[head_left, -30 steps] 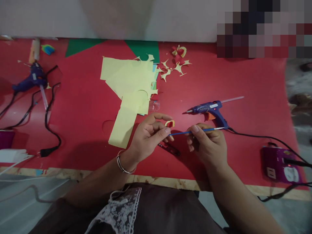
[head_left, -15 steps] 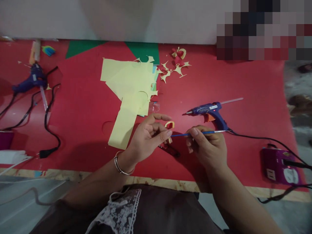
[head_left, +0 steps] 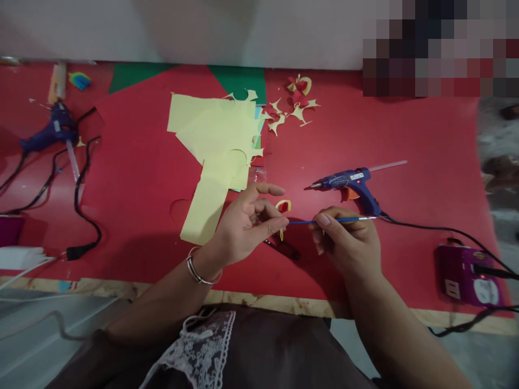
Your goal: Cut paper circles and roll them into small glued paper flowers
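Note:
Between the thumb and fingers of my left hand (head_left: 253, 224) is a small yellow-and-red paper piece (head_left: 285, 206), curled at its top. My right hand (head_left: 346, 237) pinches a thin blue brush (head_left: 348, 219), its pale tip end pointing right. The brush's other end reaches my left thumb and the paper piece; the exact contact is hidden. Beneath my left fingers lies a dark, narrow tool (head_left: 286, 249), partly covered. A blue glue gun (head_left: 344, 181) with an orange trigger rests just beyond my right hand.
Yellow paper sheets (head_left: 214, 140) lie left of centre, with paper scraps (head_left: 299, 112) at their right. Another glue gun (head_left: 54, 128) and black cables (head_left: 87, 216) occupy the left side. A purple box (head_left: 466, 275) with cables sits at the right edge.
The yellow-and-red piece has turned slightly between my left fingers. Both hands stay in nearly the same place, and the brush is still in my right hand.

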Demonstrator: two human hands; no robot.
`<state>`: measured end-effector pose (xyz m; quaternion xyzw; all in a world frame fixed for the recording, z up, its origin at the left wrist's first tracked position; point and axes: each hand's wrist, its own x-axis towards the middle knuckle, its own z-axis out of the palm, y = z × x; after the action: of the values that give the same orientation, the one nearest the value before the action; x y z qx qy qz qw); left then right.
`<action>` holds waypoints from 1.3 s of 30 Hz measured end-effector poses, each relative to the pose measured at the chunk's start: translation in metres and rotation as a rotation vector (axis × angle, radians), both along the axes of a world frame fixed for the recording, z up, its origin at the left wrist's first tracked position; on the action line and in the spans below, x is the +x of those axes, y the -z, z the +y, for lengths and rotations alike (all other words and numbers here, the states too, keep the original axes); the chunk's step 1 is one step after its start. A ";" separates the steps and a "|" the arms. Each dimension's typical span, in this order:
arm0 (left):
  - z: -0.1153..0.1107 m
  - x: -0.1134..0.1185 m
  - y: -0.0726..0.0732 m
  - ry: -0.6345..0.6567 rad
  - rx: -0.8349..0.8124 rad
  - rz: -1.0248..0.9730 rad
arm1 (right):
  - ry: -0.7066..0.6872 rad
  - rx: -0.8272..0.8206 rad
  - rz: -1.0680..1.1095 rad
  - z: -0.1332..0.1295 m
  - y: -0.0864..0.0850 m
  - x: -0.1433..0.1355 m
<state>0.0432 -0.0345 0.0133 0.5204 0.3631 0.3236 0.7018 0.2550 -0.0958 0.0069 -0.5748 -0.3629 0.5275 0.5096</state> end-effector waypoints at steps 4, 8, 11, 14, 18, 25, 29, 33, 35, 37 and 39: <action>0.004 0.001 0.002 0.011 -0.042 -0.016 | -0.017 0.011 0.023 0.001 -0.002 -0.001; 0.007 0.000 0.005 0.032 -0.078 -0.012 | -0.022 -0.001 0.008 0.000 -0.002 0.000; 0.008 -0.001 0.005 0.047 -0.085 -0.001 | -0.034 -0.018 0.009 0.000 -0.001 0.001; 0.009 -0.001 0.003 0.045 -0.101 0.029 | -0.049 -0.026 0.012 0.000 -0.002 0.002; 0.009 -0.001 0.002 0.039 -0.098 0.061 | -0.055 -0.045 -0.007 0.001 -0.004 0.001; 0.009 -0.001 0.007 0.004 -0.126 0.067 | -0.046 -0.046 -0.051 0.001 -0.001 0.002; 0.009 0.000 0.002 0.013 -0.203 0.003 | -0.032 -0.036 -0.048 0.002 -0.001 0.002; 0.009 -0.002 0.000 0.006 -0.202 -0.003 | -0.031 -0.022 -0.047 0.002 -0.002 0.002; 0.009 -0.002 0.002 0.006 -0.188 0.004 | -0.036 -0.019 -0.052 0.002 -0.002 0.001; 0.009 -0.003 0.004 0.013 -0.180 0.021 | -0.041 -0.015 -0.055 0.001 -0.003 0.002; 0.009 -0.003 0.007 0.015 -0.177 0.038 | -0.042 -0.009 -0.058 0.001 -0.003 0.002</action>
<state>0.0402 -0.0259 0.0065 0.4652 0.3995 0.2750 0.7406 0.2570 -0.0950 0.0095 -0.5844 -0.3871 0.5231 0.4848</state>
